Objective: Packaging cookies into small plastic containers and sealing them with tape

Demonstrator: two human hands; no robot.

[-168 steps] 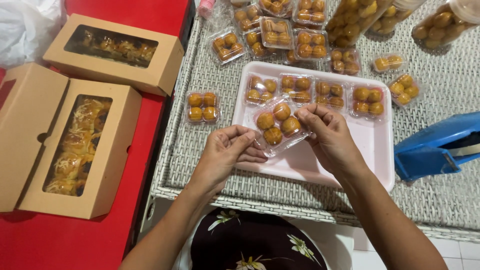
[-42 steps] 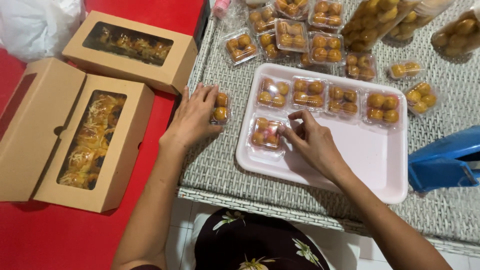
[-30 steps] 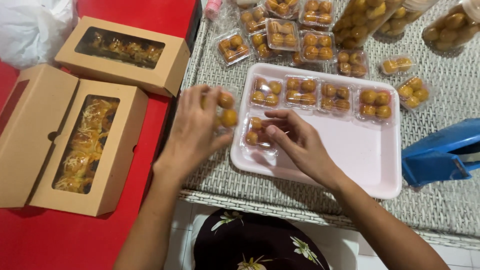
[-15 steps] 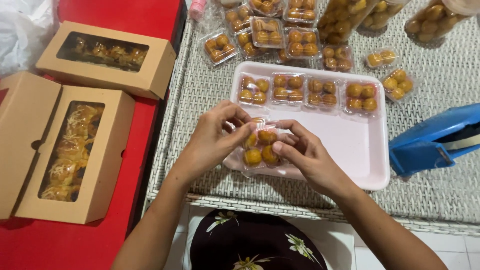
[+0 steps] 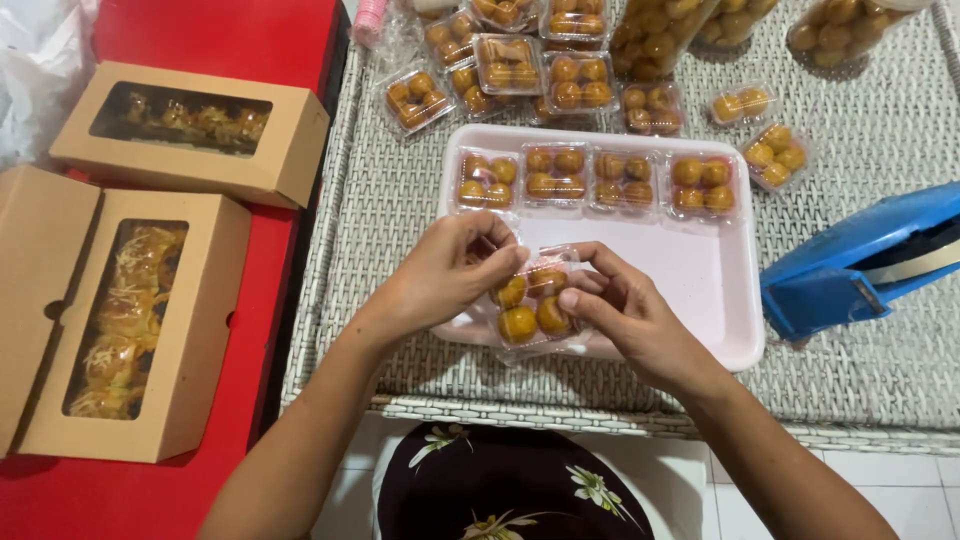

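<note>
Gripping clear pastry pack (image 5: 530, 305), both hands (image 5: 455, 268)

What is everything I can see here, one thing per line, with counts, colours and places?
held pack: one, clear, four golden balls, between both hands over the tray
tray: one, pale pink, on the woven table
tray packs: four, clear, a row along the tray's far side
loose packs: several, clear, beyond the tray
jars: about three, clear, at the far edge
tape dispenser: one, blue, right
window boxes: two, brown, on the red surface, left
left hand: on the pack
right hand: on the pack
</note>
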